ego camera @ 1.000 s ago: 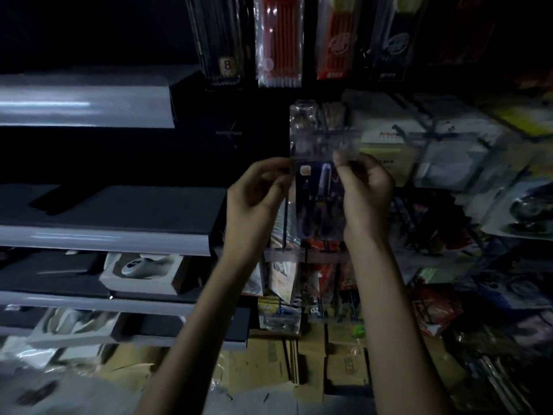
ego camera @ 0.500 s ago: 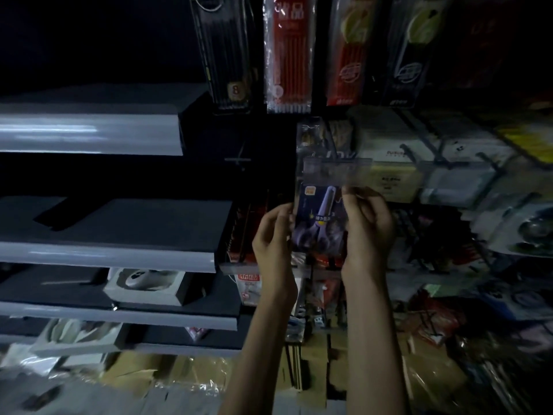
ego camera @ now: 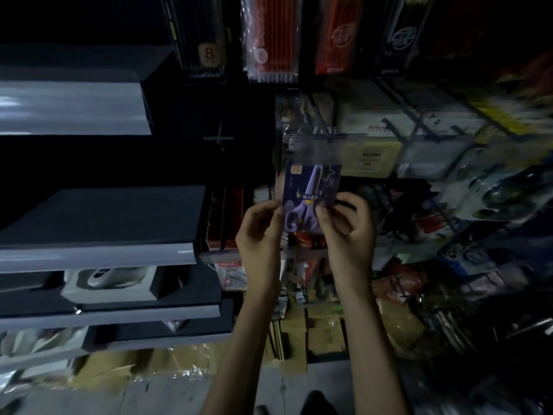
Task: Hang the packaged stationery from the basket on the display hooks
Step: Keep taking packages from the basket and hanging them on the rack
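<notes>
Scissors pack [ego camera: 311, 190] — fingers [ego camera: 276, 209] of left hand [ego camera: 260, 235], right hand [ego camera: 348, 232] pinch its sides; top blurred behind strip [ego camera: 317, 146].

Label strip [ego camera: 317, 148] blocks straight ahead (open dark panel [ego camera: 191, 157] leftward).

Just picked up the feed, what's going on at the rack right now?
A person holds a blue scissors pack up to the display hooks with both hands. The left hand pinches its lower left edge and the right hand its lower right. The pack's top sits just under a clear price-tag holder. The dim light hides whether it is on a hook yet. Pencil packs hang above.
</notes>
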